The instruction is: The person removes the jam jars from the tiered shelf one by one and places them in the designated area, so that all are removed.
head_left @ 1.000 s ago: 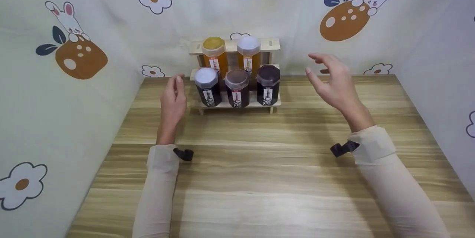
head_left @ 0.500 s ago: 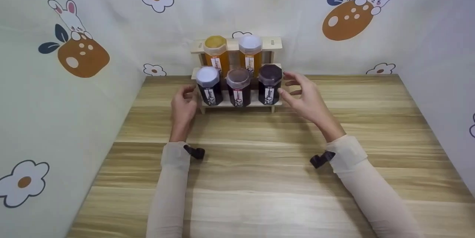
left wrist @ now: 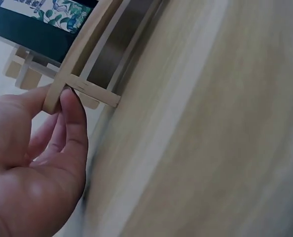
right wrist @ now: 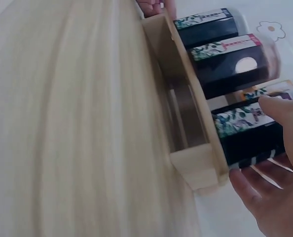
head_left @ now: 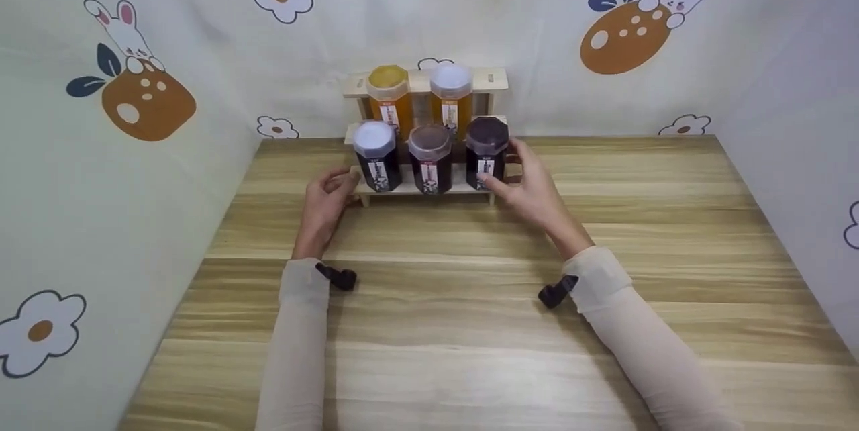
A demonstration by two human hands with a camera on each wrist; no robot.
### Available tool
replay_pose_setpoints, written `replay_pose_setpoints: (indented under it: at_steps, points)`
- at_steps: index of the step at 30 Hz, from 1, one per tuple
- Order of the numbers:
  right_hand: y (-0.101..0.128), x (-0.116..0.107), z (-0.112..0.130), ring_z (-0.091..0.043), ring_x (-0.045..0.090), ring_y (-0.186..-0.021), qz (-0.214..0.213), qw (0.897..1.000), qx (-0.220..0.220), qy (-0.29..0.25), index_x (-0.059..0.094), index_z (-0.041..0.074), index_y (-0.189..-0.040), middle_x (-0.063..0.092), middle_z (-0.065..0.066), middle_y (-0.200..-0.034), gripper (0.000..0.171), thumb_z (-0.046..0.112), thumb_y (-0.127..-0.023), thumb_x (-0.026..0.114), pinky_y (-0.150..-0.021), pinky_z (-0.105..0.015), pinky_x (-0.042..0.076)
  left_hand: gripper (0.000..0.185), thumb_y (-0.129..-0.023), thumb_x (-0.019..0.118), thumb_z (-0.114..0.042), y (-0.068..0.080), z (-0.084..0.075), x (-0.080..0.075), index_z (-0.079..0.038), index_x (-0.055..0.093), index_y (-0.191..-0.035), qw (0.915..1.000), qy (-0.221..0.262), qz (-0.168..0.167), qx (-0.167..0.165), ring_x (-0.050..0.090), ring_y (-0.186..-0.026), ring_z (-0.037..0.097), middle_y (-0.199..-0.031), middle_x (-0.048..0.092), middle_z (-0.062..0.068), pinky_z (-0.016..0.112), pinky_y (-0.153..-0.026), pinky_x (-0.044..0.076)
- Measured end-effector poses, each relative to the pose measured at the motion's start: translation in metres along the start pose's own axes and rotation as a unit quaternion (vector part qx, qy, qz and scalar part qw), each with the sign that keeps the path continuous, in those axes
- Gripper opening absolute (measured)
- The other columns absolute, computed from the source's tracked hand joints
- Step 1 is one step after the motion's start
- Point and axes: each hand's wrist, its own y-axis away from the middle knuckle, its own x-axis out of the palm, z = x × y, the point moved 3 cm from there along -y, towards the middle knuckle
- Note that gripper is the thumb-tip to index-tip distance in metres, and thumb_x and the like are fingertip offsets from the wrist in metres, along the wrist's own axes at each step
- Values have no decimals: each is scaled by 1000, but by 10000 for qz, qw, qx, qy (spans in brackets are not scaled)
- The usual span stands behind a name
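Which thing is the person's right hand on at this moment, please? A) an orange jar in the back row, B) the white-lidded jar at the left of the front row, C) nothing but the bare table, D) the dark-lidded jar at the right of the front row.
D: the right hand wraps the dark-lidded jar at the rack's right end.

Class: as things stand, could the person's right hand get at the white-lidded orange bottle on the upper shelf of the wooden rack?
Probably yes: the right hand sits at the dark-lidded bottle below; nothing covers the white-lidded orange bottle.
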Motion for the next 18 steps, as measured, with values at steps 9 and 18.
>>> replay_pose_setpoints:
  at_steps: [9, 18]
  points:
    - [-1, 11, 3, -33, 62, -132, -625, 9972, 171, 372, 52, 7, -152, 64, -15, -145, 90, 45, -83, 95, -122, -57, 47, 51, -104, 75, -20, -3, 2, 0, 3, 57, -147, 9999, 108, 129, -25, 73, -104, 14, -127, 74, 16, 26, -90, 65]
    - [0, 3, 6, -31, 66, -127, -607, 9964, 132, 582, 55, 7, -149, 68, -14, -141, 81, 39, -85, 94, -117, -55, 53, 51, -104, 75, -16, -2, 2, -1, 4, 57, -147, 9992, 352, 189, -64, 73, -102, 12, -117, 76, 6, 25, -85, 65]
